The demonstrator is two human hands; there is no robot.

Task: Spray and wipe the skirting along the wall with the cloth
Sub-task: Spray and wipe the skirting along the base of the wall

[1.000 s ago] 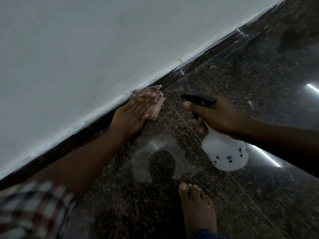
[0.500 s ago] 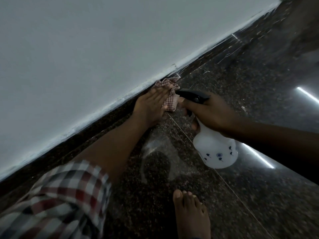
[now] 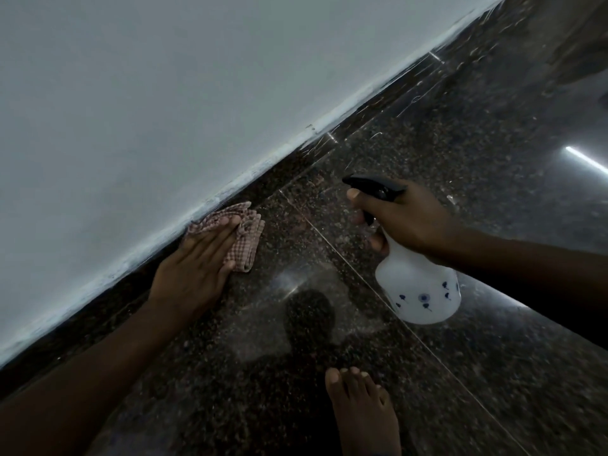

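Observation:
A dark speckled granite skirting point(image 3: 358, 108) runs diagonally under the white wall point(image 3: 197, 77). My left hand point(image 3: 194, 264) lies flat, fingers together, and presses a red-and-white checked cloth point(image 3: 245, 245) against the skirting and the floor beside it. My right hand point(image 3: 404, 218) grips the neck of a white spray bottle point(image 3: 418, 291) with a black trigger head point(image 3: 371, 185). The nozzle points left toward the skirting. The bottle hangs tilted above the floor, to the right of the cloth.
The floor point(image 3: 460, 159) is polished dark granite with thin joint lines and bright light reflections. My bare foot point(image 3: 358, 406) stands on it at the bottom centre. A whitish paint edge point(image 3: 230, 189) lines the top of the skirting.
My left hand and the cloth have slid back down-left along the skirting, away from the spray bottle. The bottle stays in my right hand, and the checked sleeve has left the view.

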